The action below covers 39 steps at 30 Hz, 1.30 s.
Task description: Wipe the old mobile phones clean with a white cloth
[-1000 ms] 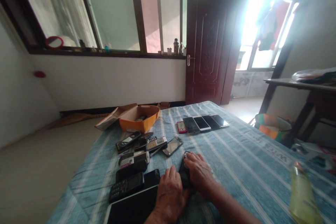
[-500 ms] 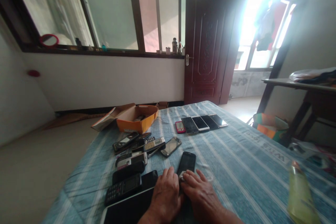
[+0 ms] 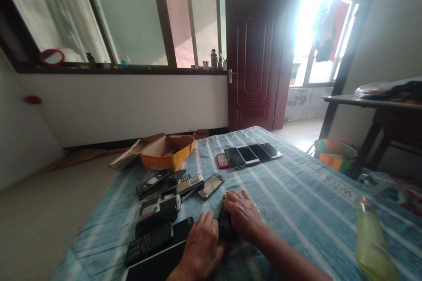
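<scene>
A dark smartphone (image 3: 225, 225) lies on the striped blue bedspread, partly covered by my hands. My left hand (image 3: 201, 239) is closed at its lower left edge, fingers together and thumb by the near end. Over the phone's far end, my right hand (image 3: 242, 213) presses down with bent fingers on a small white wad (image 3: 225, 196), mostly hidden under the fingertips. Left of my hands lie a black keypad phone (image 3: 150, 243), a large dark-screened device with a white edge (image 3: 154, 263) and a heap of older phones (image 3: 161, 202). A silver-framed phone (image 3: 211, 185) rests just beyond.
An open orange box (image 3: 168, 158) stands at the bed's far left edge. Farther back lie a small red phone (image 3: 223, 160) and a row of smartphones (image 3: 248, 155). A bottle of yellowish liquid (image 3: 372, 241) is at the right. A dark red door (image 3: 252, 52) is behind.
My right hand has slid forward along the phone to its far end, covering more of it. My left hand has stayed by the near end. The view has shifted slightly.
</scene>
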Available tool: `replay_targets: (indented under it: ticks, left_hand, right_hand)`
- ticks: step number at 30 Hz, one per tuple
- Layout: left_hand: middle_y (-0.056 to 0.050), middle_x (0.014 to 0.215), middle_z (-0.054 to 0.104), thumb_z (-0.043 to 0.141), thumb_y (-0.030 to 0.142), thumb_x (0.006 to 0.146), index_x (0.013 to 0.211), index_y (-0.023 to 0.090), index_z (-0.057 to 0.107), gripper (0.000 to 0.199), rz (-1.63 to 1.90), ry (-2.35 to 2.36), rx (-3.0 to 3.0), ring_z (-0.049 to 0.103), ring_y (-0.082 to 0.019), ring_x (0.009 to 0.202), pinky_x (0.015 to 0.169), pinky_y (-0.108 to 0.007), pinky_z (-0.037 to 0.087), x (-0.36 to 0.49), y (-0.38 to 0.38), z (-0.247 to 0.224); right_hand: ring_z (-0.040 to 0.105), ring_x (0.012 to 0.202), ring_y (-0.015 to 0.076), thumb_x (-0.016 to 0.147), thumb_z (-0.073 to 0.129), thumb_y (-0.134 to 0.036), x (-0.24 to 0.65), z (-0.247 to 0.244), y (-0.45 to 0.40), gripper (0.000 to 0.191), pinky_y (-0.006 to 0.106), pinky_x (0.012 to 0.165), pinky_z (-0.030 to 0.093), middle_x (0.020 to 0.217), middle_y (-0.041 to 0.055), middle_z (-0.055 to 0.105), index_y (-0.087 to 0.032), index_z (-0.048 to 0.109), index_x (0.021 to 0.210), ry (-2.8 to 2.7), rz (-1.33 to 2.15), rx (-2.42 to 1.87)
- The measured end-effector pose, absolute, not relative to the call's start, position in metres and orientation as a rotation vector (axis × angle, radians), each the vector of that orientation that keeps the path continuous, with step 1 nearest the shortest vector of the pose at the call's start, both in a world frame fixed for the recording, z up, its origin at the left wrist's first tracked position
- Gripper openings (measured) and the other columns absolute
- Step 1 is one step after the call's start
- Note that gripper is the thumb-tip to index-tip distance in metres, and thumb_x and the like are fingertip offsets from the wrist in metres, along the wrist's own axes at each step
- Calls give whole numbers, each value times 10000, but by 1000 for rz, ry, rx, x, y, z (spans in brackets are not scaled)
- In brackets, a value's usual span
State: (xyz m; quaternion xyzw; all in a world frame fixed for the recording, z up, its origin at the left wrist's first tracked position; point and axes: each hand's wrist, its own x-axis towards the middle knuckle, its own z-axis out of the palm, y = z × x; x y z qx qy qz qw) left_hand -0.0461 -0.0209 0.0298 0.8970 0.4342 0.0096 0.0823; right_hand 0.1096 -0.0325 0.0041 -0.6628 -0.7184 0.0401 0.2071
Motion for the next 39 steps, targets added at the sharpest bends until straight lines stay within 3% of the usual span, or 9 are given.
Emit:
replay_targets:
  ticks: [7, 12, 19, 24, 29, 39]
  left_hand:
    - [-126, 1184, 615, 541, 311, 774, 981, 172, 643, 270, 110, 1271, 2671, 554, -288, 1136, 959, -380, 438, -49, -17, 34]
    - [-88, 1084, 632, 493, 216, 807, 985, 177, 610, 217, 165, 1232, 2628, 588, -216, 1059, 914, -285, 437, -54, 1, 34]
    - [-82, 1033, 645, 476, 175, 853, 948, 151, 613, 168, 245, 1300, 2520, 628, -172, 977, 832, -223, 439, -47, 20, 43]
    - [-70, 1023, 658, 532, 207, 846, 955, 158, 623, 151, 247, 1346, 2509, 641, -169, 942, 784, -213, 439, -36, 26, 48]
    - [-65, 1008, 665, 560, 246, 839, 950, 163, 632, 156, 217, 1352, 2578, 641, -170, 923, 773, -216, 435, -20, 33, 49]
    - [-145, 1031, 683, 562, 321, 839, 942, 122, 653, 242, 130, 1398, 2615, 636, -240, 1010, 823, -283, 446, 25, 42, 48]
  right_hand:
    - [485, 1180, 225, 862, 395, -67, 114, 5, -26, 331, 443, 1085, 253, 1186, 72, 619, -217, 643, 1024, -1930, 88, -1912]
    - [459, 1230, 238, 903, 444, -171, 105, -1, -51, 245, 455, 1088, 255, 1209, 59, 610, -228, 635, 1045, -1991, 136, -1800]
    - [446, 1258, 264, 882, 513, -239, 85, -21, -77, 280, 483, 1117, 239, 1278, 92, 586, -206, 606, 1144, -2168, 110, -1605]
    - [433, 1281, 259, 891, 506, -268, 87, -26, -81, 277, 482, 1136, 215, 1312, 78, 575, -229, 616, 1143, -2193, 84, -1606]
    - [461, 1250, 248, 896, 460, -185, 97, -13, -81, 270, 502, 1128, 210, 1243, 65, 608, -223, 627, 1104, -2125, 198, -1704]
    - [430, 1289, 231, 905, 406, -116, 118, -6, -75, 362, 454, 1116, 234, 1312, 62, 572, -239, 622, 1167, -1953, 218, -1818]
